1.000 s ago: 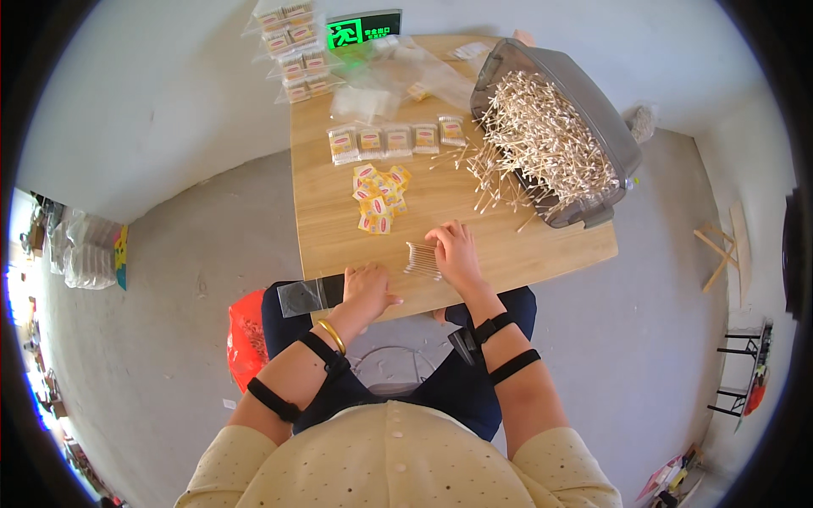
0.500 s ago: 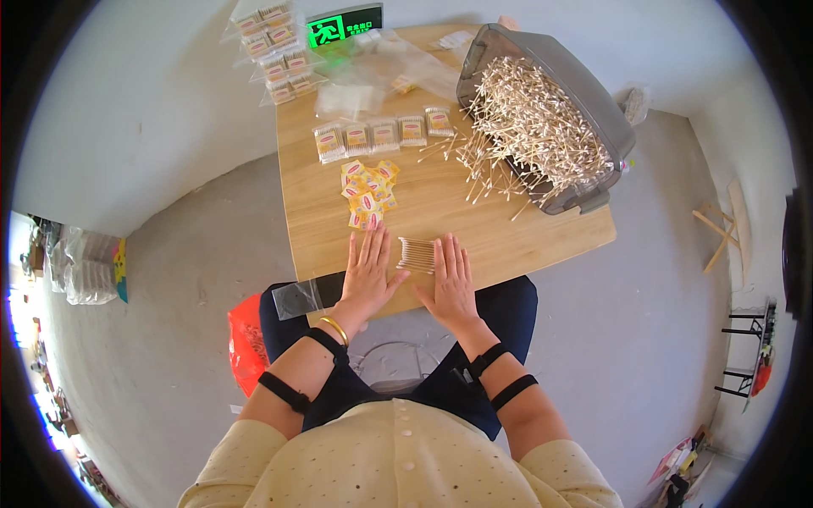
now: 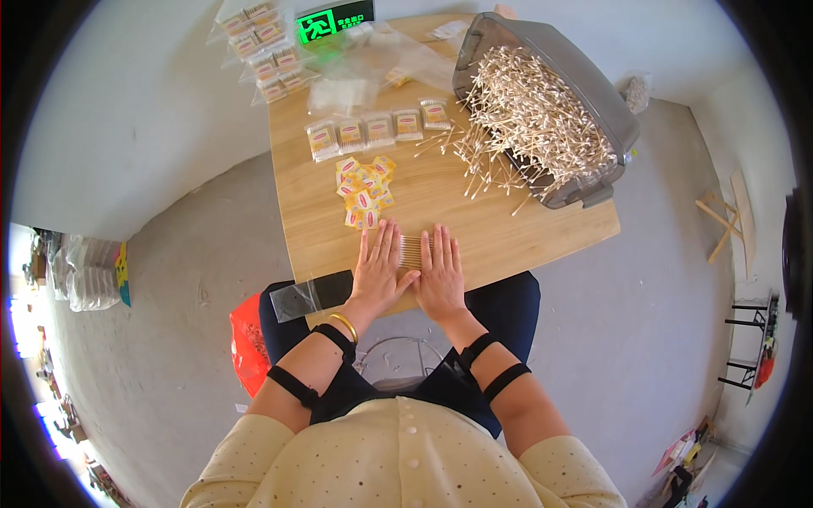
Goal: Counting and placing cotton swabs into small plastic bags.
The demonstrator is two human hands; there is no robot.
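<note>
A row of cotton swabs (image 3: 413,251) lies side by side on the wooden table near its front edge. My left hand (image 3: 378,269) rests flat against the left ends of the row, fingers straight. On the other side my right hand (image 3: 440,273) lies likewise, its fingers stretched over the right ends. The thumbs almost meet below the row. Just beyond my left fingertips is a loose pile of small yellow and white cards (image 3: 364,193). Behind the cards stand several filled swab packets (image 3: 378,129) in a line.
A grey plastic bin (image 3: 611,110) lies tipped at the back right, with loose swabs (image 3: 533,118) spilling out. Clear bags (image 3: 343,96) lie at the back, beside stacked bagged packets (image 3: 258,51) and a green-lit sign (image 3: 334,23). A clear-and-black pouch (image 3: 296,299) overhangs the front left edge.
My hands have come closer together, covering the ends of the swab row, which shows narrower between them. The whole view has shifted slightly.
</note>
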